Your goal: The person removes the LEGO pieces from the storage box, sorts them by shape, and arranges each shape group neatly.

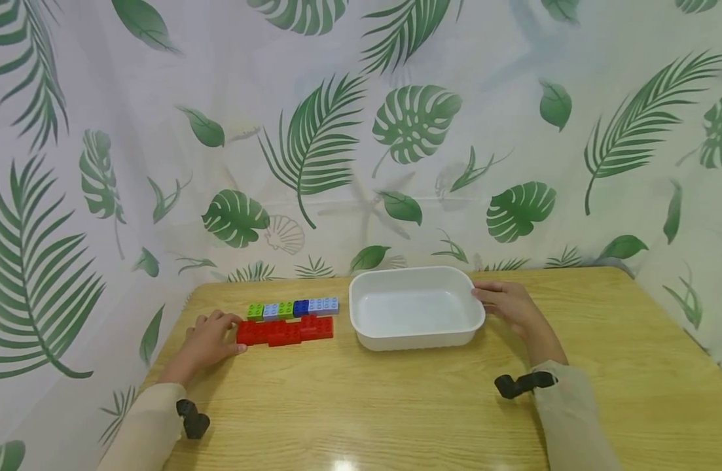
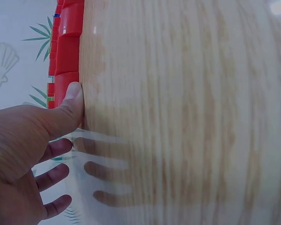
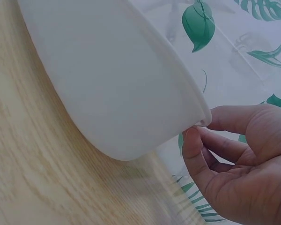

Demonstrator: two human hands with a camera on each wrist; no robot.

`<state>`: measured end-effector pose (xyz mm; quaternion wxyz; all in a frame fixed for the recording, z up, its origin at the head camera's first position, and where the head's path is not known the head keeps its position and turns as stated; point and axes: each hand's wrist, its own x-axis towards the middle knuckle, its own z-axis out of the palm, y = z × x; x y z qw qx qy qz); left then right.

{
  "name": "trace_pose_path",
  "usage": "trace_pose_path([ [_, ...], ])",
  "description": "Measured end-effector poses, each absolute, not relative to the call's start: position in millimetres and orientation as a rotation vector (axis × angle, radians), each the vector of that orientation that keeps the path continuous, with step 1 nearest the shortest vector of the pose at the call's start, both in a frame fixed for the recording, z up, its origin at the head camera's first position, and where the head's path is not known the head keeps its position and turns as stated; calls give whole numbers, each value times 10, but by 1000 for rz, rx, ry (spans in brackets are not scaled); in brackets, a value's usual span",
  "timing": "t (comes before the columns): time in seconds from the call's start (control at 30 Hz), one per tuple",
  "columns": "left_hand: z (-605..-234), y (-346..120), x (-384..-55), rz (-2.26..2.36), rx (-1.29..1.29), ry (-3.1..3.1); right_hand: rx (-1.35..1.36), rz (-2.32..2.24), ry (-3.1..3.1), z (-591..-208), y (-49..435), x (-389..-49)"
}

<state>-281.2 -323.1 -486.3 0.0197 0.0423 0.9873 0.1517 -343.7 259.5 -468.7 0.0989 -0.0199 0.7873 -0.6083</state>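
A row of red toy bricks (image 1: 284, 332), joined end to end in a slightly stepped line, lies on the left part of the table. At its left end, my left hand (image 1: 210, 337) grips it between thumb and index finger; the left wrist view has the thumb (image 2: 73, 96) against its near side and the other fingers spread. To the right stands a white rectangular basin (image 1: 419, 341) with rounded corners. My right hand (image 1: 510, 311) pinches its right rim, fingertips closed on the lip (image 3: 205, 115) in the right wrist view.
Behind the red row lies another row of bricks (image 1: 285, 310) in green, light blue and dark blue. The wooden table (image 1: 361, 399) meets a leaf-patterned cloth (image 1: 337, 150) at the back and left. Black wrist mounts (image 1: 192, 418) sit on both sleeves.
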Motion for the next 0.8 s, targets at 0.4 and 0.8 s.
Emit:
trace_pose_path([
  [0.4, -4895, -3214, -2776, 478, 148, 3037, -22, -1793, 2308, -4743, 2649, -3402],
  [0.8, -4788, -3176, -2725, 498, 103, 3061, -68, -1645, 2439, -4614, 2683, -3437],
])
